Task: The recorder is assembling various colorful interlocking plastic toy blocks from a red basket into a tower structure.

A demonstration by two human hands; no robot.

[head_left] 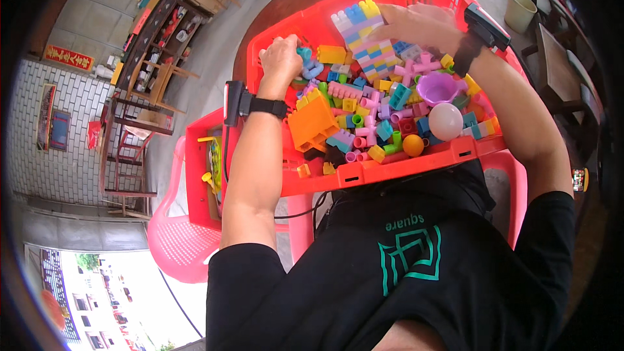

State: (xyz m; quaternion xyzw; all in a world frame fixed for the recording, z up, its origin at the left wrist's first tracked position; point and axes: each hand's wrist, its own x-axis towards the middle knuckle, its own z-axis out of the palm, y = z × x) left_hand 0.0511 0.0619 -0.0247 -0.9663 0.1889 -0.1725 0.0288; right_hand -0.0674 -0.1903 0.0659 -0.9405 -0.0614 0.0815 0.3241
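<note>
A red plastic crate [403, 170] in front of me holds a heap of colourful toy building blocks [364, 107]. My right hand [419, 26] reaches across its far side. Its fingers grip a tall stack of building blocks [367, 42], layered in yellow, blue, white and lilac, which leans over the heap. At the crate's far left corner, my left hand [281, 58] is closed, with a teal toy piece [303, 54] at its fingertips. The fingers' undersides are hidden. Blue curved pieces [313, 69] lie just beside that hand.
Among the blocks lie a large orange block [313, 122], a purple toy bowl [437, 88], a pale ball [445, 121] and a small orange ball [413, 145]. A smaller red box [203, 203] adjoins at left, beside a pink chair [185, 240]. A round brown table [279, 3] is beyond.
</note>
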